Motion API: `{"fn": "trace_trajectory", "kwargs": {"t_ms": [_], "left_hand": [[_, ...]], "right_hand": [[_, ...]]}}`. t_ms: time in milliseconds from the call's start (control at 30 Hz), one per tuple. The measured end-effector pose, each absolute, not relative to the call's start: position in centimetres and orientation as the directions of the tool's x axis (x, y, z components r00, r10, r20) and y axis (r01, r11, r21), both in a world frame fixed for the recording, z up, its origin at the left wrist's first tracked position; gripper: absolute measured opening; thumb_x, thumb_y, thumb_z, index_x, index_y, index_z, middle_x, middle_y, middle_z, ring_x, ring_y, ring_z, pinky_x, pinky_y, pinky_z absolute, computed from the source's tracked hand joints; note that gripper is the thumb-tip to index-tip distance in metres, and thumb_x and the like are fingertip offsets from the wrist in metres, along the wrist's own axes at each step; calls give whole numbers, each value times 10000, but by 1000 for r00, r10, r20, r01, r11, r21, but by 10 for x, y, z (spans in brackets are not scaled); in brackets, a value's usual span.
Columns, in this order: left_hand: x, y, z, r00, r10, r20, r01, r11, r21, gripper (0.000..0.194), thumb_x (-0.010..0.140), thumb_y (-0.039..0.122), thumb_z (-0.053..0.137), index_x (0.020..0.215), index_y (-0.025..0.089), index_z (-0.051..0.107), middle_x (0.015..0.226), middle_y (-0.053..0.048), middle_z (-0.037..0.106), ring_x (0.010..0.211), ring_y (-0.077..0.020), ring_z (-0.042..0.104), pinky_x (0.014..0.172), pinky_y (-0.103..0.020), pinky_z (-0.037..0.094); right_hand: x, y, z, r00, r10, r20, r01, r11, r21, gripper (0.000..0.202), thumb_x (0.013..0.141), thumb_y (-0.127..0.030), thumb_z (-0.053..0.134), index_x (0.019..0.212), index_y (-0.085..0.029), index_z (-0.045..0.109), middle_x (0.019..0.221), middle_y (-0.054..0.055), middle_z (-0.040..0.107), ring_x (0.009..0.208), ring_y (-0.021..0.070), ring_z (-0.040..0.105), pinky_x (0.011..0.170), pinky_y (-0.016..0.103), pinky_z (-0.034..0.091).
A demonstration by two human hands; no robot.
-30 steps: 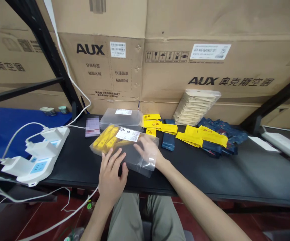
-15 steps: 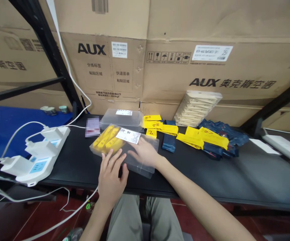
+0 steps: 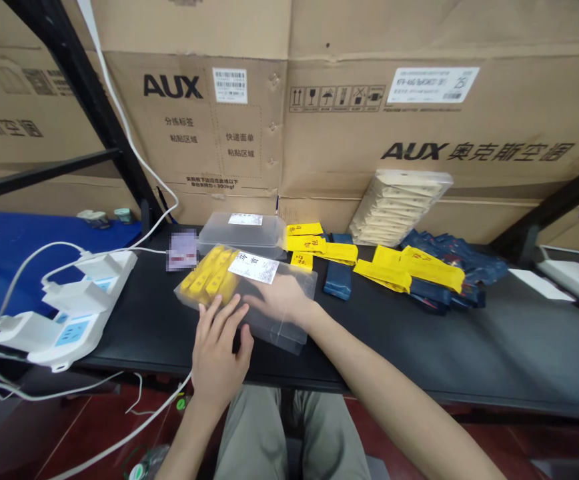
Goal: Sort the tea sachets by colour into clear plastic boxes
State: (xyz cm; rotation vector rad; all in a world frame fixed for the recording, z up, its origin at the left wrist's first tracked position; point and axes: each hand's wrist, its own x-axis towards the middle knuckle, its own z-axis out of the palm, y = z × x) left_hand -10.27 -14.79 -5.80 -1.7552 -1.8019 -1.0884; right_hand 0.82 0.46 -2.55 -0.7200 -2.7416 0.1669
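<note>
In the head view, a clear plastic box (image 3: pixel 289 339) lies slightly aslant on the black surface (image 3: pixel 419 350), at the centre of the frame and a little below its middle. A row of yellow packets (image 3: pixel 207 277) fills its left end, and a white printed label (image 3: pixel 253 267) sits across its upper side. The left hand (image 3: pixel 222 353) lies at the box's near edge, its grip open, fingers spread and touching the plastic beside the packets. The right hand (image 3: pixel 282 298) reaches in from the right and is inside the box; its fingertips are partly hidden near the label, so I cannot tell whether its grip is open or closed on anything.

Just behind, left of centre, rests a second plastic box (image 3: pixel 239 237) with a label. To the right of centre lie loose yellow pouches (image 3: pixel 385 272), some over a heap of dark blue packets (image 3: pixel 462 259). Above these, a stack of cream packets (image 3: pixel 394 208) leans against a cardboard carton (image 3: pixel 339 140). A white power strip (image 3: pixel 77 340) occupies the lower left.
</note>
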Motion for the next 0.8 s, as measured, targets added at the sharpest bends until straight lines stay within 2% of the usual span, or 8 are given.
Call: {"fn": "trace_trajectory", "kwargs": {"t_ms": [233, 333, 467, 567, 800], "left_hand": [[-101, -149, -58, -136, 664, 735, 962, -87, 257, 354, 893, 141, 547, 1236, 225, 576, 1302, -63, 650, 1384, -288, 440, 1176, -579, 316], [-102, -149, -58, -140, 664, 734, 961, -87, 262, 359, 894, 142, 542, 1239, 233, 575, 1304, -62, 648, 1385, -286, 439, 1177, -580, 315], [-102, -149, -57, -129, 668, 733, 964, -90, 251, 359, 892, 146, 549, 1241, 226, 569, 1315, -71, 638, 1388, -292, 433, 1175, -584, 313], [-101, -150, -55, -125, 679, 724, 963, -94, 254, 378, 889, 153, 557, 1262, 219, 552, 1335, -81, 623, 1403, -299, 413, 1178, -590, 305], [-99, -152, -53, -122, 692, 711, 953, -120, 280, 408, 888, 170, 558, 1294, 204, 536, 1372, -99, 593, 1439, -309, 361, 1188, -600, 279]], "right_hand": [[11, 4, -31, -815, 479, 325, 407, 874, -267, 560, 940, -434, 548, 1437, -186, 476, 1480, 166, 497, 1289, 339, 547, 1019, 492, 496], [12, 2, -33, -820, 432, 375, 343, 896, -282, 531, 928, -394, 579, 1403, -169, 505, 1491, 175, 480, 1349, 325, 481, 1075, 499, 433], [10, -5, -35, -851, 338, 402, 240, 931, -275, 401, 948, -368, 550, 1299, -176, 577, 1431, 167, 539, 1371, 301, 445, 1101, 511, 376], [7, -9, -35, -863, 290, 414, 186, 944, -274, 380, 962, -359, 520, 1291, -175, 568, 1407, 154, 551, 1363, 283, 453, 1106, 481, 371], [6, -9, -35, -869, 287, 404, 189, 946, -265, 401, 954, -352, 527, 1300, -151, 536, 1402, 157, 551, 1352, 287, 464, 1094, 466, 385]]}}
